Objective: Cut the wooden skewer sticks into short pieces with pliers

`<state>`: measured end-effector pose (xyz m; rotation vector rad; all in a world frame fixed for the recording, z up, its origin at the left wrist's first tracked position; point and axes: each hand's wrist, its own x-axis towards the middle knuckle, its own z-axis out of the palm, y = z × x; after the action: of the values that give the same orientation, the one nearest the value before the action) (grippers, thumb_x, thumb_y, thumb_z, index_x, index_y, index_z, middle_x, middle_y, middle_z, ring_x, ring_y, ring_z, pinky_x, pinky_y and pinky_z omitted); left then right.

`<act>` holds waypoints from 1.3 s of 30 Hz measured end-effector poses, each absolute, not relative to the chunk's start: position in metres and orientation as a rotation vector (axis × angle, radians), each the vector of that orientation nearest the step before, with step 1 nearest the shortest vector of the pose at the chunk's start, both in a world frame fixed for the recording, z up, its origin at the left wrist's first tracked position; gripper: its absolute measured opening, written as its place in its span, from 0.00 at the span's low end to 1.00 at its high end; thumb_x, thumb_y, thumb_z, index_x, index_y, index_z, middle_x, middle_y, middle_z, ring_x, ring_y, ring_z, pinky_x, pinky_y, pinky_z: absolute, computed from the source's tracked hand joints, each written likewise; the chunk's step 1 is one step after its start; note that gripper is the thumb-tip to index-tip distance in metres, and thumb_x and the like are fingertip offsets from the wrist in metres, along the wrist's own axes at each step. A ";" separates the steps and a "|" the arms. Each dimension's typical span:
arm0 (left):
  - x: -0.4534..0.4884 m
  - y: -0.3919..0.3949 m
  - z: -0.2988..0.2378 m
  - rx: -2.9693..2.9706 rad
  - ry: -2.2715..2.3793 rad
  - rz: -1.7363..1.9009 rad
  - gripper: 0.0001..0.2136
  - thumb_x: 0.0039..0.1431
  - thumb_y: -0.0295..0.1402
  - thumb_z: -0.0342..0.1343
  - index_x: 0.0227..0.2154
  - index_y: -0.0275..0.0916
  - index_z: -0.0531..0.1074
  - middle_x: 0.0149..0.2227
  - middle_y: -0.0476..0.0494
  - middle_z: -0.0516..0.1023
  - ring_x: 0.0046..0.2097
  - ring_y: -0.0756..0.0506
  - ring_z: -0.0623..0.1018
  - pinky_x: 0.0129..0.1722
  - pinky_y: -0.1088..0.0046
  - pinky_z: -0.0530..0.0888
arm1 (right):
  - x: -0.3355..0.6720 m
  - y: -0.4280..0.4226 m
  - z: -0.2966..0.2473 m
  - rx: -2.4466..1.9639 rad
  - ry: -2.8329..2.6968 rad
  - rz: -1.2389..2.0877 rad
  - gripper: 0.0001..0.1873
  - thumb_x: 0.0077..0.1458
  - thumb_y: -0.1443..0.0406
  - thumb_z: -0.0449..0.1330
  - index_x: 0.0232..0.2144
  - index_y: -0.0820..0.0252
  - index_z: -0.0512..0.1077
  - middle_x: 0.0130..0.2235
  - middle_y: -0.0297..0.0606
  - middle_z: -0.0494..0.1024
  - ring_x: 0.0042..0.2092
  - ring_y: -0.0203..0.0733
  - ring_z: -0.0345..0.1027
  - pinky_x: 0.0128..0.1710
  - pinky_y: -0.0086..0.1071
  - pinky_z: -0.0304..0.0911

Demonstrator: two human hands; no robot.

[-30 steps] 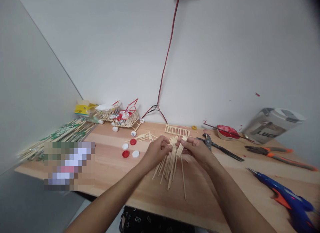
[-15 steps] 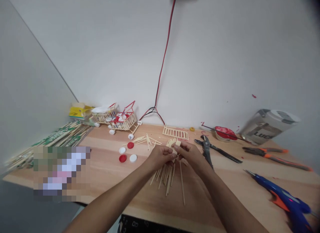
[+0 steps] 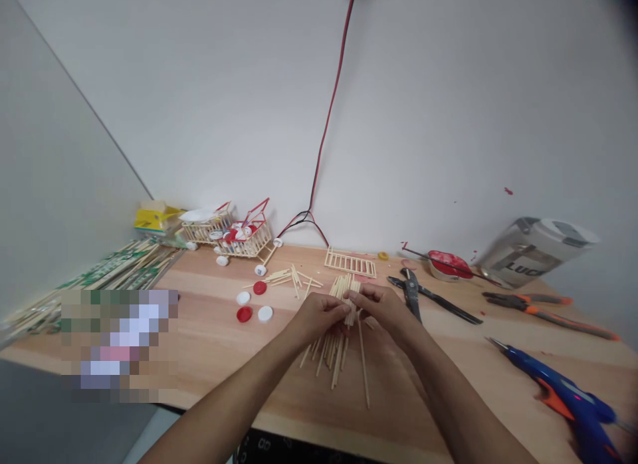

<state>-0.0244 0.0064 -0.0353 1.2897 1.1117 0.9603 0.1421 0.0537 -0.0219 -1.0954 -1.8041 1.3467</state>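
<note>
Our left hand and our right hand meet in the middle of the wooden table. Both hands are closed around a bunch of thin wooden sticks, and their fingertips almost touch. The bunch stands up a little between the hands, and more sticks fan out below them toward the front edge of the table.

There is open room to the left of our hands, past the red and white bottle caps. The front edge is close below the long sticks. To the right it is more crowded: black pliers lie just beside our right hand, then orange-handled pliers, and a blue glue gun near the right front edge.

At the back, by the wall, sit a small stick ladder, little stick carts and a red paint dish. A silver tin lies tipped over. It has dark letters that we think read "LUC", but the rest is hidden.
</note>
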 end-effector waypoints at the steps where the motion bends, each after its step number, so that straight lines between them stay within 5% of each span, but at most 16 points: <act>1: -0.026 0.006 -0.033 1.345 1.163 0.972 0.15 0.52 0.43 0.55 0.26 0.35 0.75 0.24 0.47 0.76 0.23 0.50 0.73 0.25 0.76 0.67 | 0.146 0.056 -0.022 -1.108 -1.825 1.337 0.18 0.48 0.51 0.58 0.20 0.59 0.64 0.22 0.30 0.66 0.25 0.35 0.63 0.26 0.29 0.61; 7: -0.041 0.014 -0.032 1.486 1.391 1.116 0.11 0.54 0.36 0.52 0.26 0.34 0.75 0.27 0.44 0.78 0.22 0.51 0.73 0.24 0.77 0.67 | 0.165 0.072 -0.031 -1.337 -2.152 0.774 0.21 0.49 0.57 0.56 0.13 0.57 0.53 0.16 0.27 0.56 0.21 0.33 0.53 0.22 0.28 0.46; 12: -0.046 0.014 -0.036 1.645 1.516 1.055 0.11 0.56 0.33 0.49 0.26 0.36 0.74 0.27 0.47 0.78 0.25 0.50 0.74 0.27 0.76 0.68 | 0.169 0.077 -0.036 -1.498 -2.350 0.479 0.18 0.48 0.63 0.55 0.13 0.57 0.51 0.17 0.29 0.59 0.23 0.33 0.52 0.24 0.29 0.43; 20: -0.015 -0.002 -0.042 2.767 1.155 0.727 0.07 0.58 0.31 0.53 0.37 0.41 0.73 0.45 0.45 0.75 0.51 0.42 0.68 0.50 0.64 0.63 | 0.169 0.079 -0.039 -1.612 -2.367 0.429 0.15 0.51 0.66 0.55 0.16 0.59 0.58 0.20 0.32 0.64 0.25 0.35 0.54 0.25 0.29 0.43; 39: -0.020 -0.003 -0.042 2.722 1.406 0.655 0.04 0.58 0.27 0.50 0.28 0.37 0.67 0.36 0.43 0.71 0.43 0.44 0.67 0.44 0.67 0.65 | 0.156 0.064 -0.035 -1.818 -2.379 0.288 0.07 0.53 0.64 0.54 0.31 0.63 0.68 0.34 0.44 0.76 0.36 0.42 0.67 0.30 0.30 0.48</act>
<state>-0.0201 -0.0033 -0.0423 2.7221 1.4059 0.6548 0.1562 0.0637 -0.0352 -1.8177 -2.3788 0.2884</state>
